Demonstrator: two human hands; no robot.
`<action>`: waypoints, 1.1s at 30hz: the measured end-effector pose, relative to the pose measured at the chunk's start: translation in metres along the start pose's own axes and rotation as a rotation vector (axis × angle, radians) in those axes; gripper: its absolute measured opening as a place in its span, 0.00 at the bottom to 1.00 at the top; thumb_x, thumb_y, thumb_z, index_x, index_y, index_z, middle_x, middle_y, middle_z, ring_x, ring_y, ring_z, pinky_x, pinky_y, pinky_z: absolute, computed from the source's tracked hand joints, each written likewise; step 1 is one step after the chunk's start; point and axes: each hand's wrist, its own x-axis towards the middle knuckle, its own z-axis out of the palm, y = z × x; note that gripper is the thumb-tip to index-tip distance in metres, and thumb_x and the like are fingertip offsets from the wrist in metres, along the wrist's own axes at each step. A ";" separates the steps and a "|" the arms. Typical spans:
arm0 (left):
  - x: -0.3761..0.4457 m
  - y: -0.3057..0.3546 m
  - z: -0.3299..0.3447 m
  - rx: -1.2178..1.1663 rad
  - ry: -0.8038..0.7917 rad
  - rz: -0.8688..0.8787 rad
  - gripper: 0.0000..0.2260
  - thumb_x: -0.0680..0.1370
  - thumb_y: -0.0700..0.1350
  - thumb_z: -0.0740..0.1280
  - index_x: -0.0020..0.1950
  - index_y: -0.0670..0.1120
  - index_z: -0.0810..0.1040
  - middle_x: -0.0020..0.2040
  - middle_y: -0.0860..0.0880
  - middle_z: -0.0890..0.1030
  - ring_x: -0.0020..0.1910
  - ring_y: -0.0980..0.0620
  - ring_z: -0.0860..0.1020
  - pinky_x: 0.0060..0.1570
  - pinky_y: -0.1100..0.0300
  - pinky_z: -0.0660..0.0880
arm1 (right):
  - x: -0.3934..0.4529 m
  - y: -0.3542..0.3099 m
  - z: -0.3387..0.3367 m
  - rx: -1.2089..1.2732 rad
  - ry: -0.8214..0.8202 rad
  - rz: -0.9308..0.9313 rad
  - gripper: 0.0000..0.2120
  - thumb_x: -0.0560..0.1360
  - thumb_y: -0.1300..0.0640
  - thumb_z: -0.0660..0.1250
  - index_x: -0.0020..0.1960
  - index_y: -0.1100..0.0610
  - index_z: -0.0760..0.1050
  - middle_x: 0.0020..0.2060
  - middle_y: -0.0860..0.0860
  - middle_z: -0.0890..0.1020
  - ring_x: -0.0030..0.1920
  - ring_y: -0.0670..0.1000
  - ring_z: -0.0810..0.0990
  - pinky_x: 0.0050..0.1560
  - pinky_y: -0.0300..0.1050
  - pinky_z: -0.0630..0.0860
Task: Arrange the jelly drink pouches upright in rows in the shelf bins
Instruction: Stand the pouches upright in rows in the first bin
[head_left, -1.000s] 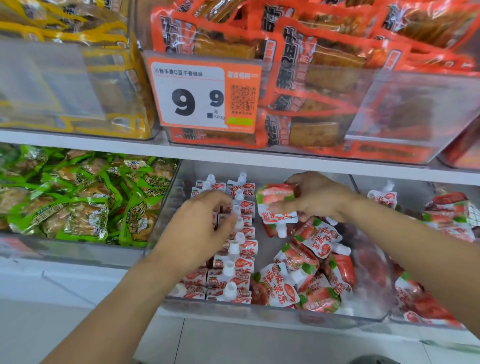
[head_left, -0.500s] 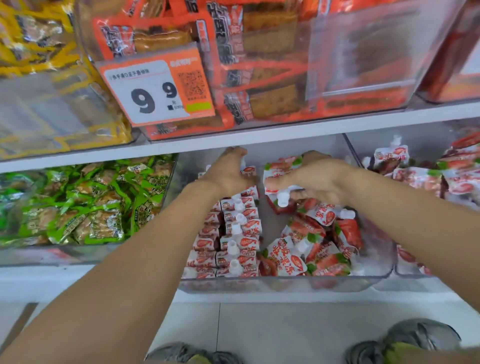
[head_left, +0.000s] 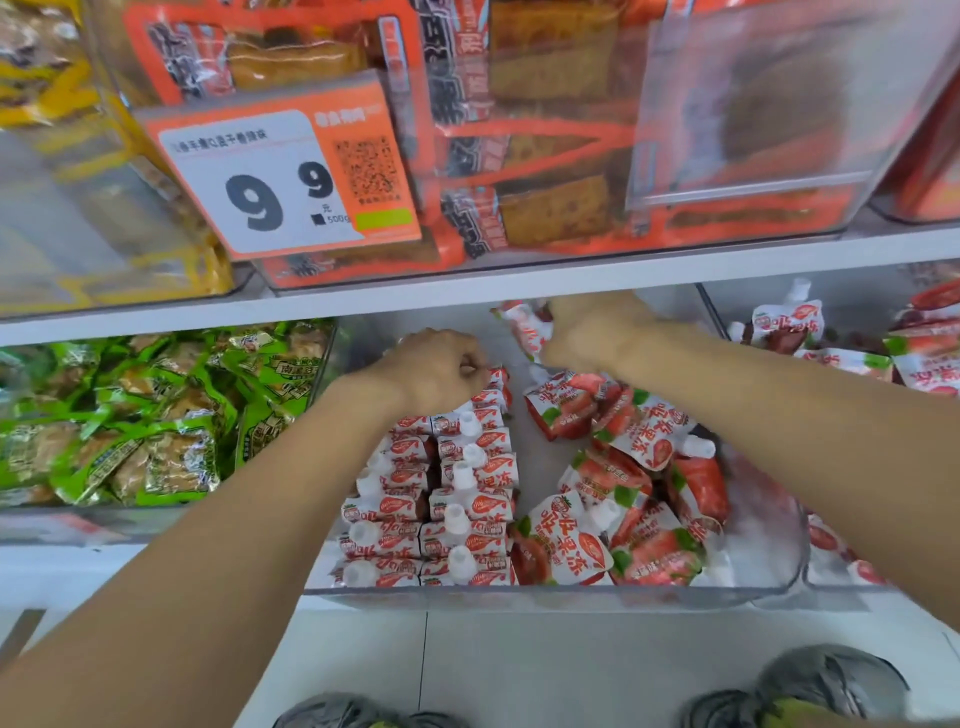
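In the clear plastic bin (head_left: 519, 595), right hand (head_left: 587, 332) gripping a glossy pouch (head_left: 527, 327), left hand (head_left: 436, 369) curled on capped rows (head_left: 457, 488)

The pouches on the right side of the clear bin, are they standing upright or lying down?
Lying down. The loose pouches sprawl flat, fronts up, spouts pointing different ways, unlike the upright rows on the left.

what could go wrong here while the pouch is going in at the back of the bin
1. The right hand holds a pouch tilted at the back of the clear bin; set down so, it may fall flat.
2. The left hand rests on the upright rows; a push could topple them.
3. The loose pile beside the rows could slide into the gap between them.
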 end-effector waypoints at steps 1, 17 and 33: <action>-0.001 -0.001 0.000 -0.005 -0.004 0.008 0.11 0.78 0.52 0.65 0.56 0.50 0.80 0.55 0.51 0.82 0.55 0.48 0.78 0.59 0.52 0.74 | 0.010 -0.004 0.008 0.008 0.029 -0.040 0.15 0.80 0.52 0.63 0.65 0.56 0.74 0.61 0.57 0.78 0.61 0.58 0.76 0.51 0.43 0.71; -0.100 0.002 -0.020 0.150 0.044 -0.073 0.27 0.78 0.57 0.63 0.72 0.44 0.66 0.72 0.44 0.66 0.69 0.44 0.69 0.68 0.53 0.67 | 0.076 -0.001 0.075 0.229 0.214 -0.181 0.14 0.72 0.71 0.61 0.39 0.51 0.71 0.42 0.52 0.79 0.45 0.53 0.78 0.41 0.42 0.70; -0.153 0.023 -0.011 0.272 -0.147 -0.197 0.31 0.71 0.53 0.74 0.70 0.50 0.67 0.66 0.49 0.59 0.57 0.45 0.77 0.55 0.55 0.73 | -0.056 -0.020 0.024 0.140 -0.494 -0.159 0.33 0.70 0.44 0.75 0.70 0.52 0.68 0.57 0.49 0.82 0.52 0.49 0.82 0.59 0.49 0.78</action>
